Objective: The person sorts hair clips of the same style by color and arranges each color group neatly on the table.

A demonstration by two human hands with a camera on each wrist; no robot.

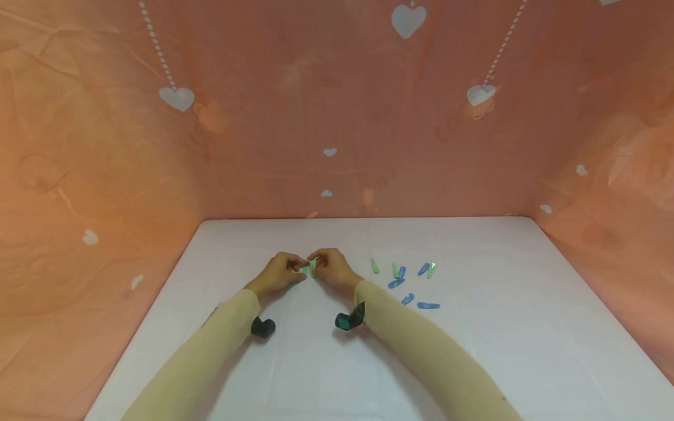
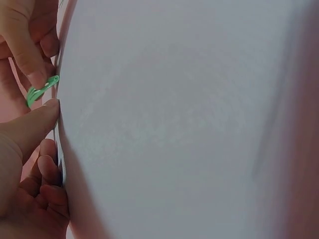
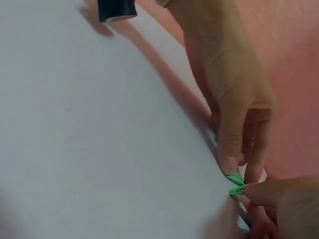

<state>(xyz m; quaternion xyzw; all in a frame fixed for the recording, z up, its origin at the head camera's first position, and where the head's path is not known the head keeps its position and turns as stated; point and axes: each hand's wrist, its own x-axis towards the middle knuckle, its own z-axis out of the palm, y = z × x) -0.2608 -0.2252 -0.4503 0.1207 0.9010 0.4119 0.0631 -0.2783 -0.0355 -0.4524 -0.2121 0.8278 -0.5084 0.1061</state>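
Note:
Over the table's left-centre part my two hands meet, fingertips nearly together. My left hand (image 1: 278, 273) pinches a green snap hair clip (image 3: 234, 177) between thumb and fingers; in the left wrist view its own fingers hide most of that clip. A second green hair clip (image 1: 313, 268) is pinched by my right hand (image 1: 334, 271), standing roughly upright in the head view. In the right wrist view the two clips cross or overlap at their ends, and I cannot tell whether they are linked.
Right of my hands, several blue hair clips (image 1: 428, 305) and a few green hair clips (image 1: 374, 265) lie scattered on the white table (image 1: 526, 339). An orange cloth (image 1: 274, 117) with pale hearts surrounds the table at the back and sides. Each wrist carries a dark camera (image 1: 350, 317).

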